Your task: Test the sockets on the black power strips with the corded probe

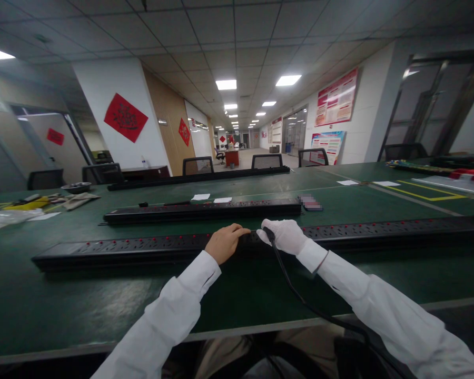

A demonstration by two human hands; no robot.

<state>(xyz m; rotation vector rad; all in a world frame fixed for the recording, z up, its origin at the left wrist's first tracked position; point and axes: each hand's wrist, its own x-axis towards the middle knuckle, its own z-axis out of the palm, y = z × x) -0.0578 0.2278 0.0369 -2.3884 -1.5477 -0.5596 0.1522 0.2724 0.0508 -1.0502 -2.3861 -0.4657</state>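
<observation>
A long black power strip (142, 247) with rows of sockets and small red lights or buttons lies across the green table in front of me. My bare left hand (225, 243) grips it near the middle, fingers over its far side and one digit stretched to the right along the top. In a white glove, my right hand (286, 237) is closed round a black plug (268, 234) just above the sockets. Whether its pins are in a socket is hidden. From the plug a black cable (286, 276) runs down over the table's front edge.
Behind lies a shorter black power strip (201, 210), with a phone-like item (312, 203) at its right end. Farther back are another long black bar (205, 178), paper slips (200, 197) and a bowl (76, 187). Chairs (197, 166) line the far side.
</observation>
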